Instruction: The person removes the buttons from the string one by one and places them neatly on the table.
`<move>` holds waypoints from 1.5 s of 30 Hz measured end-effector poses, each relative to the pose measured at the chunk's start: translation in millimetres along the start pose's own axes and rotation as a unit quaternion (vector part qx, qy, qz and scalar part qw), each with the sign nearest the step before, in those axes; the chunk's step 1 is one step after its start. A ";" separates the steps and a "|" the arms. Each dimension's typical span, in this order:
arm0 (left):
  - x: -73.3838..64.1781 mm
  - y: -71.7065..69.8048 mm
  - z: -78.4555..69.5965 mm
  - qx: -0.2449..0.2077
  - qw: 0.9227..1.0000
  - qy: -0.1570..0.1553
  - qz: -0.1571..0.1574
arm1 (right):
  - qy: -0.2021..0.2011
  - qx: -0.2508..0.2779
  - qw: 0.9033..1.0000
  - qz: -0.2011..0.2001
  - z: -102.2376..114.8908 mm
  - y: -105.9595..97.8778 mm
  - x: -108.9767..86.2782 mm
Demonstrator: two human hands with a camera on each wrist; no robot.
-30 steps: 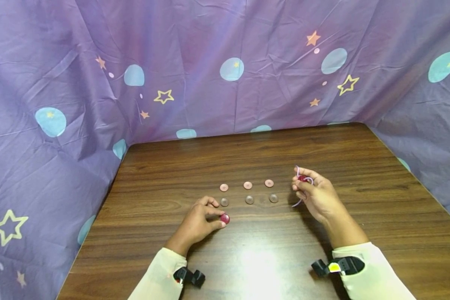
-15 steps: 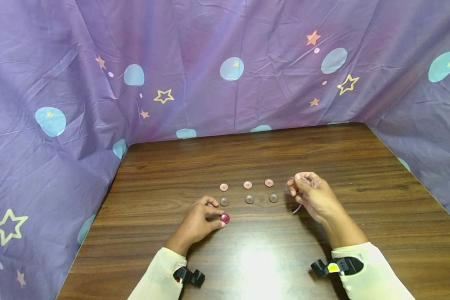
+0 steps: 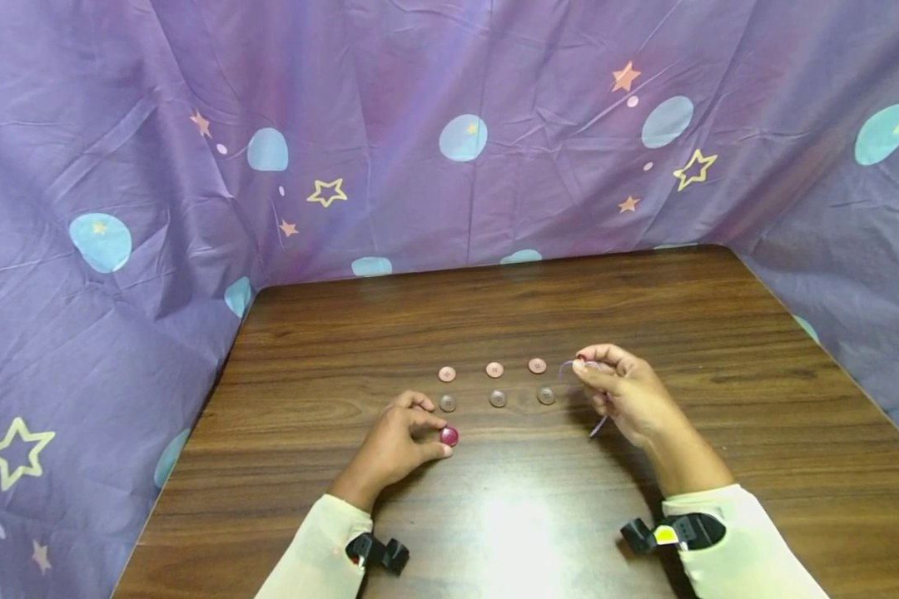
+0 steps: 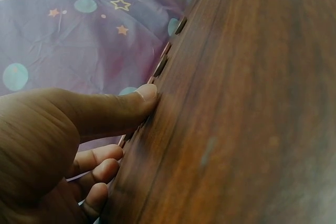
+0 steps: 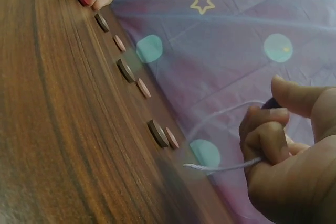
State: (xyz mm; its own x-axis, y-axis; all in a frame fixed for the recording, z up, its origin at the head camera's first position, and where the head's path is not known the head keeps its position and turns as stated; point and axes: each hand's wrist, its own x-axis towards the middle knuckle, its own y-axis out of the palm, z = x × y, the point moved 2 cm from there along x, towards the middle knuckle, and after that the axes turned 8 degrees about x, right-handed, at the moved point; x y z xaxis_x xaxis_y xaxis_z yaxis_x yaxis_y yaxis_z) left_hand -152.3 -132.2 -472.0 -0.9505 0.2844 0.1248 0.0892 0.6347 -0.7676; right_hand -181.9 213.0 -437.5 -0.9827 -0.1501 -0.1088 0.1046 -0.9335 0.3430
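At the near left of the button rows, my left hand (image 3: 393,441) holds a dark red button (image 3: 449,436) between thumb and index finger, low at the wooden table (image 3: 330,333). Its other fingers reach beside the nearest brown button (image 3: 448,403). Above the table on the right, my right hand (image 3: 633,391) pinches a second dark red button (image 5: 271,103) between thumb and index finger, mostly covered by the fingertips. A thin lilac cord (image 5: 231,167) runs from that button and through the curled fingers, one end hanging below the hand.
Between the hands lie three pink buttons (image 3: 494,369) in a back row and three brown ones (image 3: 498,398) in front of them. A purple patterned cloth (image 3: 419,208) hangs behind the table and along its sides.
The right fingers have shifted slightly left and turned the red button, which now shows only at the fingertips. The cord has swung with it. The left hand stays put on its button.
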 end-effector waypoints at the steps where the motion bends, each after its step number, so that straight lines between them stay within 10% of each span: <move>1: -0.1 0.0 -0.2 0.002 1.000 -0.001 0.000 | -0.001 0.000 1.000 0.003 -0.1 0.3 -0.2; 19: 0.3 -0.9 -0.7 -0.009 1.000 -0.017 -0.011 | -0.043 0.017 0.999 0.016 0.3 3.7 -0.1; 34: 2.0 -6.4 -6.2 -0.081 0.987 0.003 -0.137 | -0.073 0.008 0.996 0.049 1.7 4.2 -0.8; 45: 4.4 -6.0 -20.4 -0.106 0.987 0.004 -0.118 | -0.073 -0.010 0.994 0.083 -2.4 4.0 0.3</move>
State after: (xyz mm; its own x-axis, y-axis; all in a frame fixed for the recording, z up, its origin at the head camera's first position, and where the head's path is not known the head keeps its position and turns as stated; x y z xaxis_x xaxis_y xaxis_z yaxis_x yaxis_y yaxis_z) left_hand -150.9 -120.1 -454.0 -0.9503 0.1157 0.2891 -0.0730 0.8197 -0.5682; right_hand -181.5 208.4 -438.4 -0.9632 -0.2551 0.0844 0.2686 -0.9062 0.3267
